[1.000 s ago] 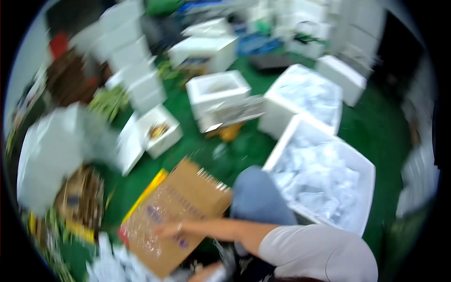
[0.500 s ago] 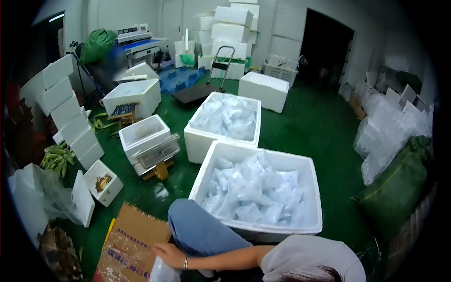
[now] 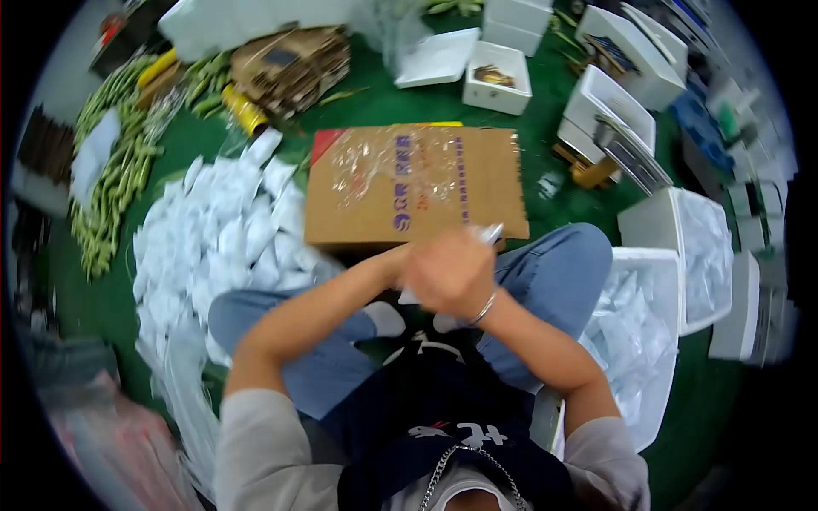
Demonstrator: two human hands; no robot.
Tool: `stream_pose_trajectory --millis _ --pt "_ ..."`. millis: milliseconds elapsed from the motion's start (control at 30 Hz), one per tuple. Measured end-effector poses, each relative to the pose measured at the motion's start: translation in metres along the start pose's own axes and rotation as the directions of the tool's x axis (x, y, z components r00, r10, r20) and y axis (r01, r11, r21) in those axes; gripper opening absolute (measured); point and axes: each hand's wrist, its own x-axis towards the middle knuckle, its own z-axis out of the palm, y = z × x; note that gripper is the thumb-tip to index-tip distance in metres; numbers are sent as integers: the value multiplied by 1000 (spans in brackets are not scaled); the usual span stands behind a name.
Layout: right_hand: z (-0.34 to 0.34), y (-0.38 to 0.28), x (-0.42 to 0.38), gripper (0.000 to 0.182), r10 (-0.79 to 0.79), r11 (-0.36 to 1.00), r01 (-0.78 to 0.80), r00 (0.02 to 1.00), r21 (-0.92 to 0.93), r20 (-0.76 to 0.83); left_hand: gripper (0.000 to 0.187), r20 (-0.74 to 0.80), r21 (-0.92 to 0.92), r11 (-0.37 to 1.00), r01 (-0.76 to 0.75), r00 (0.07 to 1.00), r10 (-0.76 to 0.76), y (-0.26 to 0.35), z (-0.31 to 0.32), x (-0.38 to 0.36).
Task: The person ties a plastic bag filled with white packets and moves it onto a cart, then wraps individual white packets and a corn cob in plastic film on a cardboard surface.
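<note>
I see my left hand (image 3: pixel 421 271) and right hand (image 3: pixel 467 288) meet, blurred, at a whitish packet (image 3: pixel 492 232) by the near edge of the carton (image 3: pixel 358 200). I cannot tell how the fingers grip; soft, even pressure probably suits it.

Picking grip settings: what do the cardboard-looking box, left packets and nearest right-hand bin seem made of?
Box: likely cardboard, matte brown and printed; its glossy, wrinkled patches suggest clear tape or film.
Packets: probably thin plastic film, soft sheen, with crumpled, pillowy shapes; contents can't be told.
Bin: probably rigid foam, matte white, thick-walled; solid plastic can't be excluded.
</note>
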Motion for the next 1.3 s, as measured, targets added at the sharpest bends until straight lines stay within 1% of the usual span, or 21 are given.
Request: stream_pose_trajectory --millis 133,167,233,300,333,367,400,533,567,633,667,700,733,767,800,833,867,967,1000,1167,1300 --pt "-4 44 -6 20 698 714 -669 702 207 -142 62 -155 541 800 -260 904 398 29 47 -39" --pt "-6 50 -4 23 831 547 -782 550 299 -82 63 -147 746 634 -204 878 456 40 68 -57" --pt "-15 58 0 25 845 526 -812 533 253 -44 59 13 974 149 -169 701 713 36 77 -51" --pt "-43 63 -4 18 777 618 -762 629 193 -4 51 166 944 42 -327 579 798 28 84 -32" --pt "-65 64 -3 17 770 632 -764 638 128 6 57 93 951 140 -275 688 719 35 106 -35" --pt "-91 61 2 17 747 665 -747 665 -24 3 62 239 936 -48 -348 530 814 23 116 -10" --pt "-119 83 -18 16 772 619 -785 617 41 152 61 312 908 -72 -412 553 772 30 141 -18" --pt "-254 113 -101 21 924 370 -846 379 -383 57 43 845 470 -678 -565 65 531 5 177 10" --pt "-300 135 -142 19 907 414 -712 373 -568 193 32 913 388 -623 -680 191 360 19 162 -9" --pt "-346 140 -179 24 950 138 -850 -31 -508 310 25 655 755 -406 -514 618 435 57 101 -64" --pt "-355 142 -202 27 931 -54 -912 -193 -406 309 24 515 753 -257 -606 299 803 50 36 -49" --pt "-350 147 -209 27 925 -51 -912 -196 -407 324 34 303 946 -310 -91 586 751 57 -33 -56" --pt "-343 148 -213 27 970 -38 -928 -123 -372 208 46 -132 919 321 -229 588 798 39 -133 -74" --pt "-334 147 -214 26 995 -24 -941 -55 -338 82 57 -493 870 404 283 528 692 77 -115 -163" --pt "-316 148 -207 26 993 -34 -940 -68 -338 91 65 -408 816 141 560 388 826 21 -233 -174" --pt "-287 152 -191 22 988 148 -937 129 -317 81 75 -409 650 -59 758 415 813 -16 -266 -206" --pt "-257 156 -170 18 944 326 -897 323 -297 60 86 -509 572 -184 800 521 685 -51 -289 -229" --pt "-170 159 -85 15 913 406 -860 365 -310 183 106 -644 594 -294 749 661 385 -118 -323 -252" --pt "-141 164 -71 13 850 528 -797 496 -293 179 109 -654 620 -265 738 673 346 -122 -327 -249" --pt "-48 144 30 10 653 711 -690 573 -139 496 78 -517 657 -501 563 821 245 -89 -326 -232" --pt "-26 148 22 13 538 734 -679 559 -24 631 64 -518 747 -282 602 793 320 -112 -355 -248"
